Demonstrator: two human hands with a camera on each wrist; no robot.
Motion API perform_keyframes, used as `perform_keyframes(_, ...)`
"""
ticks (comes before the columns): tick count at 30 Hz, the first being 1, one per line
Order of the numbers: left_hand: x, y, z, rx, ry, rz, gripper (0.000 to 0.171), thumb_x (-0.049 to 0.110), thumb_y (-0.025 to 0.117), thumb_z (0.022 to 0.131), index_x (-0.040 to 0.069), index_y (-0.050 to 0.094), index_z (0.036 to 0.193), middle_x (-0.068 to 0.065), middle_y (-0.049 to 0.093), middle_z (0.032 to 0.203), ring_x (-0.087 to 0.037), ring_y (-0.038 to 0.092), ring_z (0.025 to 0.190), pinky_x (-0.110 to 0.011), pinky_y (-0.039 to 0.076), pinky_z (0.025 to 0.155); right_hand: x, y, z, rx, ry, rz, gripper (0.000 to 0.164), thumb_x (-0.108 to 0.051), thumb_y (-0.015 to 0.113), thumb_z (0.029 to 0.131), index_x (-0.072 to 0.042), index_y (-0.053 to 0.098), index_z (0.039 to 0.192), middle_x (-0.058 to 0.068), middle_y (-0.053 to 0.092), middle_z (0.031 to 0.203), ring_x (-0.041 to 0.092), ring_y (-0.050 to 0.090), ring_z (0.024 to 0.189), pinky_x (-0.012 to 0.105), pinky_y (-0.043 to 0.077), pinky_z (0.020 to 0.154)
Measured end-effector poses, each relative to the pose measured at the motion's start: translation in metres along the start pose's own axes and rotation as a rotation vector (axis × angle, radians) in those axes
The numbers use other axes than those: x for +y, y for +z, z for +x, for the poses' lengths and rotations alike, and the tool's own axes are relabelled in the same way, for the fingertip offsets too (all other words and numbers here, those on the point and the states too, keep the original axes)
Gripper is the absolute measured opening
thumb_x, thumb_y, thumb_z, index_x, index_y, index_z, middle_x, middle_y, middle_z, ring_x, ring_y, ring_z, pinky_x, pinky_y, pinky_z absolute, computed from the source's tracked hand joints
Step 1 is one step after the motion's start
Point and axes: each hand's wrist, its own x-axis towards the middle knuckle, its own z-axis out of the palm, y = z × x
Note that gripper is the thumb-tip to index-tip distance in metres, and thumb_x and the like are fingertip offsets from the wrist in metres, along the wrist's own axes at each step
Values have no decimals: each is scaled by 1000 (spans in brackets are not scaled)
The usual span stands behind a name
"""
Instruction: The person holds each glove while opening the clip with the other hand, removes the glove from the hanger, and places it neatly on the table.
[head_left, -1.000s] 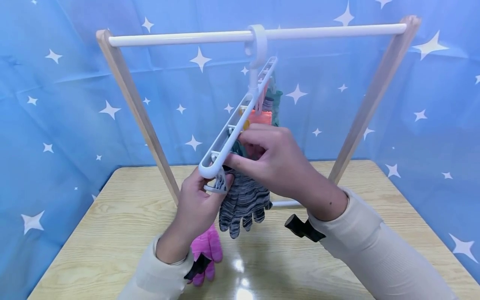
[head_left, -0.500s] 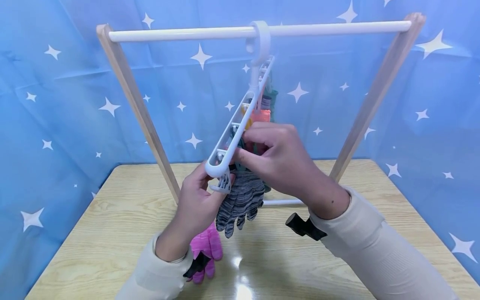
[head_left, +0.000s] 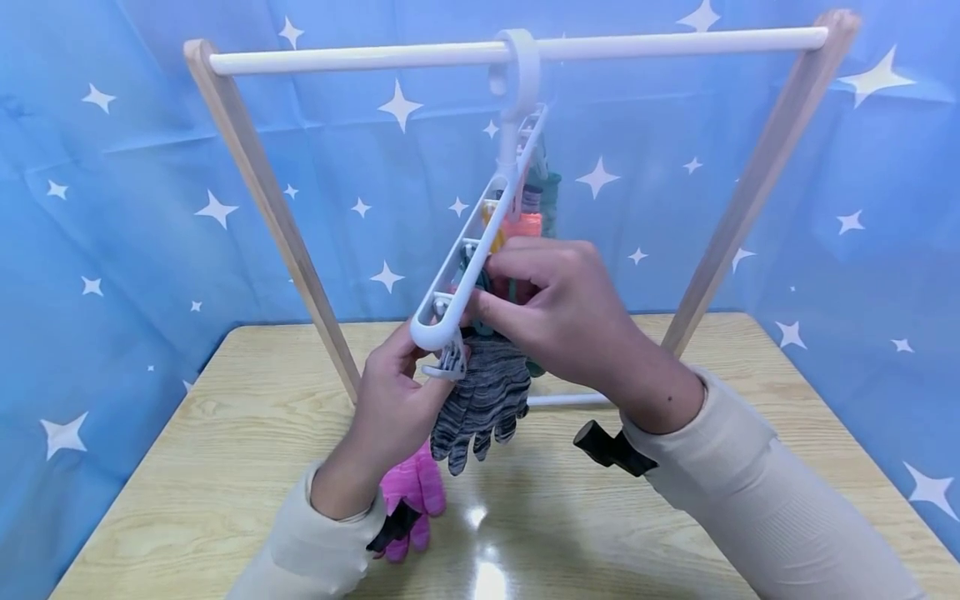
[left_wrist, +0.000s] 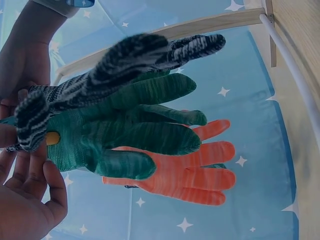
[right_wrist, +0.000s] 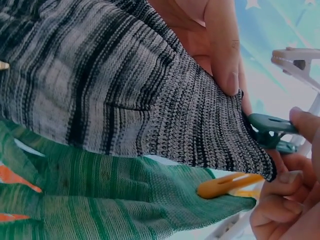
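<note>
A black-and-grey striped knit glove point(head_left: 480, 400) hangs fingers down below the front half of a white clip hanger point(head_left: 431, 336). My left hand point(head_left: 393, 400) pinches this glove by its cuff, the thumb lying on the knit in the right wrist view. My right hand point(head_left: 562, 308) holds a dark green clip point(right_wrist: 272, 122) between thumb and fingers, its jaws right at the cuff edge. Behind the striped glove hangs a green glove point(left_wrist: 135, 120) with a yellow clip point(right_wrist: 225, 185) on its cuff. An orange glove point(left_wrist: 210, 155) hangs farther back.
The hanger's hook point(head_left: 525, 75) sits over the white rail point(head_left: 360, 57) of a wooden-sided rack point(head_left: 277, 217). At the hanger's front end dangles a grey clip point(head_left: 450, 362). A pink glove point(head_left: 423, 487) lies on the wooden table point(head_left: 225, 467), partly under the left forearm.
The hanger's front end has swung slightly right, and the striped glove's fingers have shifted a little left. Both hands keep their grips. The rack's rail appears higher in the head view.
</note>
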Motion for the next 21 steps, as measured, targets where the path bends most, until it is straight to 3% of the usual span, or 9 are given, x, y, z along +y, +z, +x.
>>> perform_keyframes(7,-2,2,-1,-5,-4,-20,30,-7,65,88,-6,65,118,-18,67,120,-12,62,105,-23,53,92,0,-2,0,-7,10,-12,21,-9,72,86,-12,65,67,-2,47,62,9,40,55,23,32,49)
perform_keyframes(13,-3,3,-2,-20,-42,59,22,1,68,91,-1,66,113,-13,69,112,-12,65,102,-26,56,87,-3,-3,1,-25,3,-29,23,-12,74,86,-11,62,66,-2,47,61,9,41,55,24,33,50)
perform_keyframes(16,-3,3,-4,-62,-72,92,19,6,67,92,3,66,111,-10,70,107,-14,65,96,-29,55,85,-4,-4,0,-35,18,-33,26,-16,77,85,-11,60,66,-2,47,61,10,40,55,25,33,49)
perform_keyframes(21,-4,5,-7,-136,-70,65,17,4,63,92,4,64,109,-8,67,99,-14,59,90,-28,51,82,-5,-5,-2,-35,41,-30,25,-21,79,85,-10,60,73,0,50,65,13,41,56,25,34,50)
